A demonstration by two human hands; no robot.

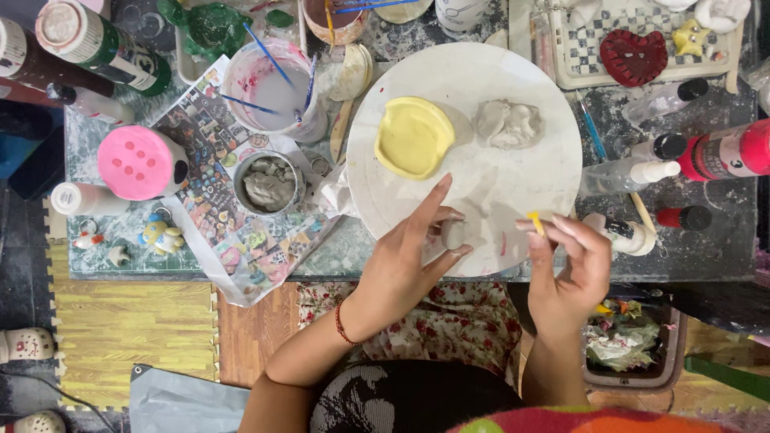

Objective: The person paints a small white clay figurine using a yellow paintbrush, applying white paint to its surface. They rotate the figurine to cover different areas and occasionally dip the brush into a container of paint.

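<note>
While the round white board (513, 172) bears everything within easy reach, the left hand (401, 261) pinches a small grey clay piece (454, 234) between thumb and middle finger, index finger stretched up and away, likely to keep it steady on the board's near edge. Its long axis seems upright, though it is too small to be sure. Just right of that grip, the right hand (571, 269) nips a small yellow tool (535, 222) in closed fingertips, tip aimed away from the body.

one head-worn view looks straight down, close over the table (706, 240) and the person's lap.
</note>
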